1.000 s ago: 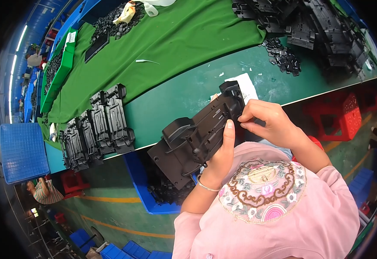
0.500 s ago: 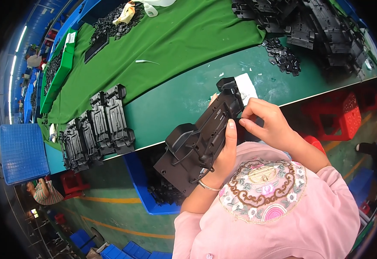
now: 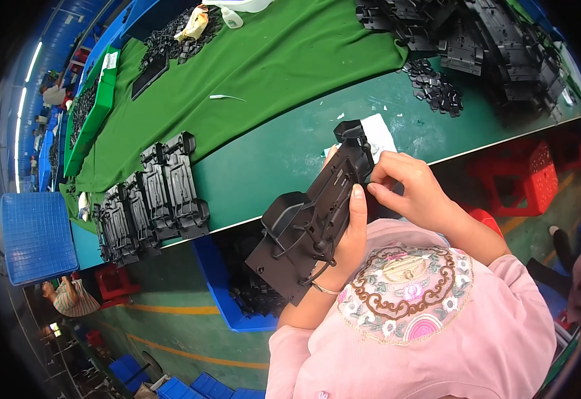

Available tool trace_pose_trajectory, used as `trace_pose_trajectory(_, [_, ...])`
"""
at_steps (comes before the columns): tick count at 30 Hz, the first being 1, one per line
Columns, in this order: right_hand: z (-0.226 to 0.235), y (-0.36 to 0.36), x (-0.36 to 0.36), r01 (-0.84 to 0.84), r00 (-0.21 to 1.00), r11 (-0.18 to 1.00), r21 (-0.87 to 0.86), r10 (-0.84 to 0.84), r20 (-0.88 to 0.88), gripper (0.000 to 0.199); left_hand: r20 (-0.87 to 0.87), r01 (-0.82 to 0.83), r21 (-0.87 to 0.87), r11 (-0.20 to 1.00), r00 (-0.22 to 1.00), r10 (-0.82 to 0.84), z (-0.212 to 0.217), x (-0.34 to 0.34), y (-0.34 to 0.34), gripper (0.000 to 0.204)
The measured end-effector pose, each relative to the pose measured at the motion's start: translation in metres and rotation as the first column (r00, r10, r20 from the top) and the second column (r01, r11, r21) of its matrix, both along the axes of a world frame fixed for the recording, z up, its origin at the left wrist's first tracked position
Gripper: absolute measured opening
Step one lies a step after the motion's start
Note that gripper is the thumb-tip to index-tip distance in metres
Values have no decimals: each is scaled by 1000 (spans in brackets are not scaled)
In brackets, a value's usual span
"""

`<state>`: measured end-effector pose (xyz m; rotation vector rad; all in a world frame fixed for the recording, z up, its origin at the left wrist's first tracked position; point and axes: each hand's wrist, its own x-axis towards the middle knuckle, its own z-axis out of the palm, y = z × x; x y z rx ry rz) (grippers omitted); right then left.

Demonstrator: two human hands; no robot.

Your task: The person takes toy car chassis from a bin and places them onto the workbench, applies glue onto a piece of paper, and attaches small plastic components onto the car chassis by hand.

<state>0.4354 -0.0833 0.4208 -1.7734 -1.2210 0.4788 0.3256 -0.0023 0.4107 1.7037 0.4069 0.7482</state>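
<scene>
A long black plastic molded part (image 3: 327, 206), shaped like a toy-car chassis, is held tilted in front of my chest. My left hand (image 3: 352, 233) is closed around its near edge, thumb lying along the top and a fingertip showing on the far side. My right hand (image 3: 410, 183) is closed in a pinch at the part's right edge, with thumb and forefinger together; whatever sits between those fingertips is too small or hidden to name. Just beyond the part's upper end lies a white sheet (image 3: 378, 133) on the green table (image 3: 270, 159).
Several similar black parts (image 3: 157, 193) stand lined up at the table's left. Stacked black parts (image 3: 517, 53) and a pile of small black pieces (image 3: 433, 86) lie at the right. A blue bin (image 3: 227, 309) sits below the table edge, and a red stool (image 3: 513, 179) stands right.
The black part has shifted very slightly to the right at its lower end. My hands keep nearly the same hold. At the far right edge another person has come further into view.
</scene>
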Motion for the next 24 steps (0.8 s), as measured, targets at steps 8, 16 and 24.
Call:
trace_pose_trajectory(8, [-1,0,1,-3,1000,1000,14,3,22,12,-1,9,143,990,1000,-9,0,1,3,37])
trace_pose_trajectory(16, [-1,-2,3,-35,998,999,-16,36,52,11,-30,-49,-66,997,998,47,8,1,-7,42])
trace_pose_trajectory(24, [-10,-15,21,143,794,984,102,-53,-606,26,90,28,-303,952,996,-1,9,-3,-3,48])
